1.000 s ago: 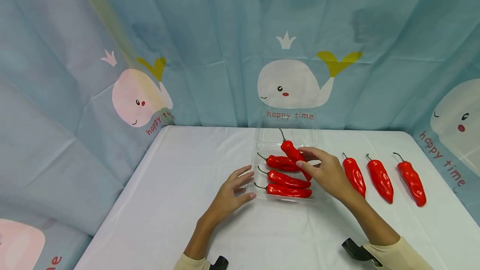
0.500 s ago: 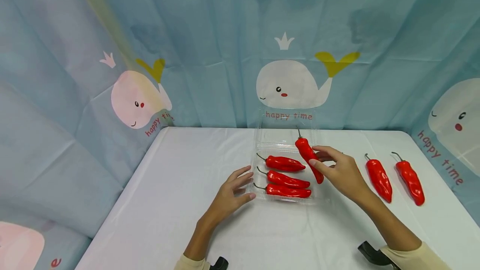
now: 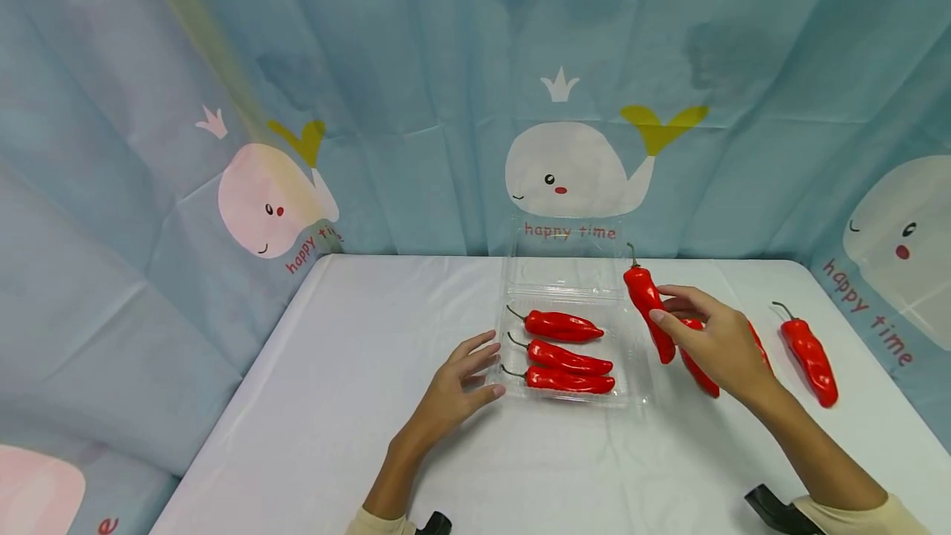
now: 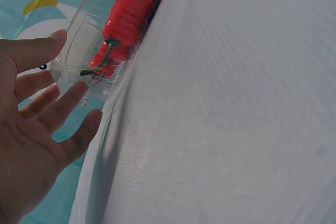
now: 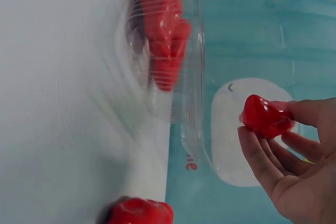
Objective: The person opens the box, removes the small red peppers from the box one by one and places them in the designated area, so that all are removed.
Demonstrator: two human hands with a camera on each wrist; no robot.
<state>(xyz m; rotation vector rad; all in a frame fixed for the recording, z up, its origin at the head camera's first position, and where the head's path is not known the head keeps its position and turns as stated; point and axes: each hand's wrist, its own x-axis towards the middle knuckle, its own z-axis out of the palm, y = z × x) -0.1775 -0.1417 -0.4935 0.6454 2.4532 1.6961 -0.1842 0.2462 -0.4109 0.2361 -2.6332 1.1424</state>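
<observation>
Just off the right edge of a clear plastic clamshell box (image 3: 631, 378), my right hand (image 3: 716, 349) pinches a red chili pepper (image 3: 648, 304) between thumb and fingers, its stem pointing up and away. The box lies with its lid (image 3: 565, 271) folded back. Three red peppers lie side by side in it, stems to the left, among them a front pepper (image 3: 568, 380). My left hand (image 3: 449, 390) is at the box's left edge, fingers spread; in the left wrist view the thumb and fingertips (image 4: 79, 88) are at the clear wall.
Right of the box, two red peppers lie partly hidden behind the right hand, one of them the nearer pepper (image 3: 698, 370). Another pepper (image 3: 810, 362) lies farther right on the white-covered table (image 3: 334, 403). A blue whale-print curtain (image 3: 416, 106) hangs behind the table.
My right hand has carried the pepper rightward, from over the box to beside it, uncovering the peppers inside and covering part of those on the table. My left hand stays in place.
</observation>
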